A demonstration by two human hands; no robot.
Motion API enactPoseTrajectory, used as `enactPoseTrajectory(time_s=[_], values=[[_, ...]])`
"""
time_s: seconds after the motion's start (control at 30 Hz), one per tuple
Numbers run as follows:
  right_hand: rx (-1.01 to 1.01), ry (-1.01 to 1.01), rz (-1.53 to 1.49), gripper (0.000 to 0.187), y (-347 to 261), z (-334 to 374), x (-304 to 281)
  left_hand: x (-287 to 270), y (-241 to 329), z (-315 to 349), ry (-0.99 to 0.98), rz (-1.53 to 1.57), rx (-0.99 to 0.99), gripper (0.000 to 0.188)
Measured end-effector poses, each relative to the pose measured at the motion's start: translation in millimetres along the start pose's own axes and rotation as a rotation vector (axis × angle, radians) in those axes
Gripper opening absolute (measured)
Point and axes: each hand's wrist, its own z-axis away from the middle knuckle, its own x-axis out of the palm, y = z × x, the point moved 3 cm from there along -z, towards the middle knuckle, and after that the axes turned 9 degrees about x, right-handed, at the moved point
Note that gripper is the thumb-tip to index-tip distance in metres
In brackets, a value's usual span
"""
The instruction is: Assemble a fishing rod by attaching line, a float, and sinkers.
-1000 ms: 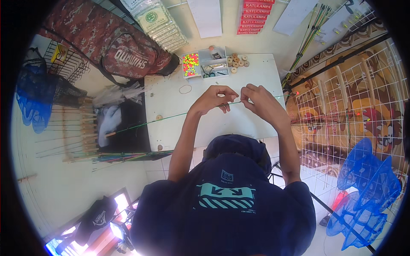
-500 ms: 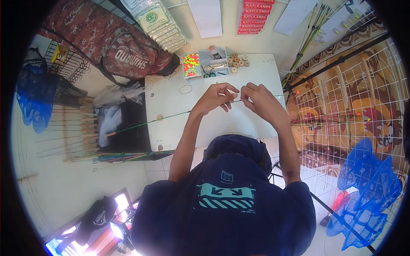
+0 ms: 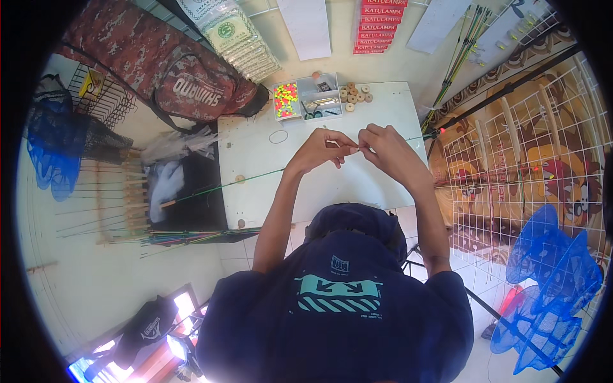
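Observation:
A thin green fishing rod point(image 3: 223, 184) with a light brown grip at its left end slants across the white table point(image 3: 255, 204). It passes behind my hands and comes out to the right, near a small red-orange tip or float point(image 3: 442, 131). My left hand point(image 3: 322, 153) pinches thumb and forefinger together at the rod's line. Fingertip to fingertip with it, my right hand point(image 3: 386, 150) is closed at the same spot. The rod between them is mostly hidden by fingers; any thread there is too small to make out.
A divided tray point(image 3: 308, 118) with bright beads and small tools stands at the table's back, beside several round wooden pieces point(image 3: 350, 107). A thin ring point(image 3: 278, 136) lies left of my hands. More rods point(image 3: 191, 236) lie left; blue nets point(image 3: 543, 287) hang right.
My left fingers, spread and apart from the right hand half a second ago, have closed and moved right to meet the right fingertips. The right hand has barely moved.

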Motion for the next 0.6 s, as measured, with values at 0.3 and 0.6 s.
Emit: enactPoseTrajectory(time_s=[0.3,0.6], values=[[0.032,-0.016,0.020,0.009,-0.5,1.4,1.9,1.0,1.1,-3.1,-0.031,0.003,-0.034,0.019],[0.014,0.009,0.008,0.009,4.4,4.0,6.4,1.6,-3.4,-4.3,-0.064,-0.015,-0.036,0.020]])
